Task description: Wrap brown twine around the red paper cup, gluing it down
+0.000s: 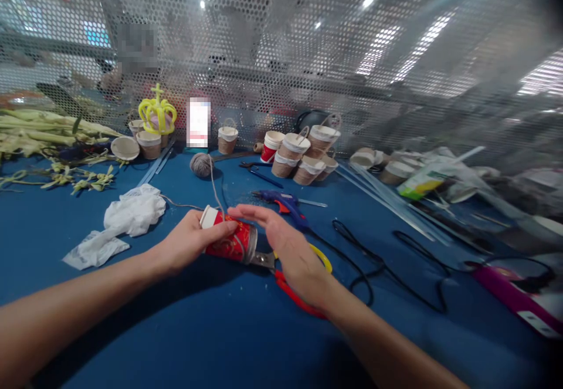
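Left hand (pixel 190 242) holds cup (pixel 229 243); right hand (pixel 292 254) half-hides scissors (pixel 299 303).

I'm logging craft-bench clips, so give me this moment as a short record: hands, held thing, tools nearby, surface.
left hand: grips red paper cup, which lies on its side
right hand: open, fingers stretched over the cup
twine: runs from ball of twine to the cup
tools: scissors partly under right hand; glue gun beyond
surface: blue table
back row: twine-wrapped cups
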`<action>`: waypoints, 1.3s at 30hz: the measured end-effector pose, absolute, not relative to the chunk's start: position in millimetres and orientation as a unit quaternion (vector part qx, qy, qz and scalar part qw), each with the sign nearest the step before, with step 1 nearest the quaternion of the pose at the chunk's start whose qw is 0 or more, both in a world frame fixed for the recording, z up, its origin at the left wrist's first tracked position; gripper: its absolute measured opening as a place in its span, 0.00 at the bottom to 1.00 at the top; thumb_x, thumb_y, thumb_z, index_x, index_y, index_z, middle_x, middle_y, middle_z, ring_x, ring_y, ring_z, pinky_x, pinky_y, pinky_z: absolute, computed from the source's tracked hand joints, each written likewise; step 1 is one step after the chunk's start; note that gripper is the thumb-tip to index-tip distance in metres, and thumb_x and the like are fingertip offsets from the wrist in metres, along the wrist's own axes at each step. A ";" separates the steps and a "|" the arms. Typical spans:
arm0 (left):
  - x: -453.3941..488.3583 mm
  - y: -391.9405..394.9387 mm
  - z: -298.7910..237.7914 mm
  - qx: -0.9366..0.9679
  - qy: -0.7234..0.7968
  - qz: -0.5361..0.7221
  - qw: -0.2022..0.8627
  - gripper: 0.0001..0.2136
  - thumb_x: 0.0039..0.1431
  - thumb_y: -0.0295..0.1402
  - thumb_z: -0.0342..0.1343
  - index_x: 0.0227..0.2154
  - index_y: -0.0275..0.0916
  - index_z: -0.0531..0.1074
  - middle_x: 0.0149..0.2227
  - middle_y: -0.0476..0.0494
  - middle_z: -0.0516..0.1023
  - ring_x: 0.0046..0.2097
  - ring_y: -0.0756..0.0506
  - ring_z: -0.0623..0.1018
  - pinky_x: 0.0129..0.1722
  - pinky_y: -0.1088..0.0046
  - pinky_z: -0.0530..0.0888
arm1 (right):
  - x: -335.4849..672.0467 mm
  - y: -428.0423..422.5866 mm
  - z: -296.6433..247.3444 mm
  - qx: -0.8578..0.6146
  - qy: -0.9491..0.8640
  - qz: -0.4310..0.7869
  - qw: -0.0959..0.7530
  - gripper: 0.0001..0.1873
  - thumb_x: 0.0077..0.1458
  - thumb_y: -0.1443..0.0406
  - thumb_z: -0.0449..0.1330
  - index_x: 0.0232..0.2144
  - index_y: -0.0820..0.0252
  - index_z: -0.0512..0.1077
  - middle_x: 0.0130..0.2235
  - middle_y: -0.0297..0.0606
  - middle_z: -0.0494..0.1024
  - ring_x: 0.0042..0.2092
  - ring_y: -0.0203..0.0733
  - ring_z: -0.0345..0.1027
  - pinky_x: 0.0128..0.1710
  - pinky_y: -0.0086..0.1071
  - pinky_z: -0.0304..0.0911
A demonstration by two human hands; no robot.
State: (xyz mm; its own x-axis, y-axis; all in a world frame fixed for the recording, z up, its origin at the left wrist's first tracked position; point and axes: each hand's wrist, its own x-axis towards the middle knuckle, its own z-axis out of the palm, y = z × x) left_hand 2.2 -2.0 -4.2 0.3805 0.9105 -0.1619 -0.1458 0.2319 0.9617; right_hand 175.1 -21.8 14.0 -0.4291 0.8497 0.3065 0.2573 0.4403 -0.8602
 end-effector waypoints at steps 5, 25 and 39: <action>-0.8 0.5 -3.9 0.479 0.422 0.400 0.658 0.10 0.45 0.38 0.59 0.23 0.34 0.73 0.22 0.48 0.76 0.25 0.50 0.72 0.29 0.75 0.67 | 209.9 19.2 31.0 -0.535 -0.632 0.245 0.504 0.18 0.55 0.54 0.45 0.28 0.61 0.66 0.30 0.40 0.74 0.31 0.39 0.70 0.30 0.34 0.66; -4.3 4.4 -1.7 0.515 0.435 0.417 0.611 0.11 0.45 0.39 0.58 0.21 0.34 0.72 0.21 0.50 0.74 0.23 0.52 0.70 0.26 0.78 0.65 | 233.0 25.1 42.4 -0.629 -0.636 0.286 0.344 0.10 0.44 0.62 0.58 0.30 0.62 0.66 0.28 0.37 0.74 0.26 0.34 0.67 0.26 0.27 0.63; -4.2 8.6 0.9 0.531 0.483 0.413 0.561 0.12 0.45 0.40 0.57 0.20 0.34 0.70 0.19 0.49 0.71 0.22 0.51 0.67 0.24 0.76 0.63 | 205.7 -32.2 50.6 -0.580 -0.729 0.247 0.266 0.15 0.47 0.60 0.56 0.13 0.57 0.63 0.13 0.27 0.65 0.15 0.31 0.58 0.16 0.26 0.58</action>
State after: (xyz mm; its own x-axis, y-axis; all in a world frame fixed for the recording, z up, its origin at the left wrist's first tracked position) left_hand -4.2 8.6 0.9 0.1933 0.9757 -0.1029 0.0503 0.0949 0.9942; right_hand 205.7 -32.2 50.6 -0.1857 0.9774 0.1008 0.7147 0.2047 -0.6688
